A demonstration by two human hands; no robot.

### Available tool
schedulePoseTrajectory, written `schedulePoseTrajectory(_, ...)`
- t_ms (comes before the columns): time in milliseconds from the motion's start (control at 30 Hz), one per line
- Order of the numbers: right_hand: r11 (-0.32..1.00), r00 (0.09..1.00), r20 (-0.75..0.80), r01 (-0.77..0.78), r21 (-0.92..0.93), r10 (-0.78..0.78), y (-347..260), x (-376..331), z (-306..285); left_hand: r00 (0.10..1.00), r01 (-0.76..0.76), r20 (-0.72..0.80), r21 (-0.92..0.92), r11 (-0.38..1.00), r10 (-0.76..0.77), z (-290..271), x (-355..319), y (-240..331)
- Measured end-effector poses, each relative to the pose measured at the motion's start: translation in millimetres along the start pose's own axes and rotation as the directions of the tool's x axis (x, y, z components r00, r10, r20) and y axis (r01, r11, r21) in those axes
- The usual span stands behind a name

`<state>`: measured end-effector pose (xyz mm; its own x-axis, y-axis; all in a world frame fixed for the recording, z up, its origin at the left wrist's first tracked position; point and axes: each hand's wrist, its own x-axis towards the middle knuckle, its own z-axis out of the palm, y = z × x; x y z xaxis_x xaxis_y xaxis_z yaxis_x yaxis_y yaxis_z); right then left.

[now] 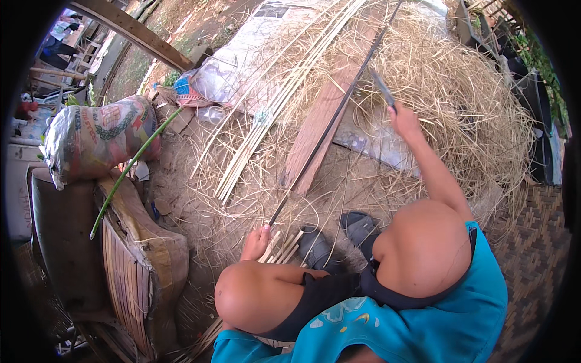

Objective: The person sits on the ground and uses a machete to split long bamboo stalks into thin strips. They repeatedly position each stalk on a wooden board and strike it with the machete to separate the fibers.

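In the head view, a person in a teal shirt (411,330) sits with knees apart over ground strewn with shavings. The left hand (255,244), low and left of center beside the left knee, pinches the near end of a long dark strip (331,124), thumb on top. The strip slants away up and to the right, over a reddish-brown wooden plank (311,148), to the top edge of the view. The right hand (404,121), arm outstretched beyond the right knee, is wrapped around the handle of a knife (383,91), its blade angled up and to the left, just right of the strip and apart from it.

Behind the knife spreads a broad heap of curled, straw-colored shavings (466,115). Left of the plank lies a bundle of long pale strips (275,112), and shorter pale pieces (287,249) sit just beside the left hand, near dark sandals (360,228). A stuffed, printed sack (106,136) lies at far left, with a green stalk (133,160) slanting past it above a worn, slatted piece of furniture (130,266). A woven mat (535,242) covers the ground at right.
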<state>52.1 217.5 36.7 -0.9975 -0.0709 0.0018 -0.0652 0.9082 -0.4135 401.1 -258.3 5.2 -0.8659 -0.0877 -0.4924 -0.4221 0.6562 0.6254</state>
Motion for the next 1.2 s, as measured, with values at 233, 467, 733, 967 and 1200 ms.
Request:
schedulePoseTrajectory(233, 0.932, 0.898, 0.25, 0.335, 0.141, -0.361, -73.1, -109.8, 50.3, 0.979, -0.021, -0.186, 0.321, 0.947, 0.085, 28.5, 19.9, 50.9)
schedulePoseTrajectory(467, 0.972, 0.99, 0.13, -0.076, 0.222, 0.048, -17.8, -72.9, -4.4, 0.946, -0.08, -0.253, 0.419, 0.904, 0.201, 20.9, -13.9, 34.8)
schedulePoseTrajectory(733, 0.938, 0.925, 0.161, 0.341, 0.055, -0.346, -42.1, -110.0, 58.5, 0.994, 0.003, -0.098, 0.5, 0.866, 0.053, 27.1, -10.2, 24.8)
schedulePoseTrajectory(967, 0.981, 0.969, 0.157, 0.185, 0.06, -0.192, -62.2, -61.8, 32.3, 0.976, -0.019, -0.212, 0.174, 0.985, 0.056, 42.2, 6.7, 34.4)
schedulePoseTrajectory(1200, 0.99, 0.99, -0.028, 0.135, -0.046, -0.137, 9.2, -36.5, 53.9, 0.994, 0.029, -0.105, 0.043, 0.999, -0.024, 8.5, -29.8, -11.2)
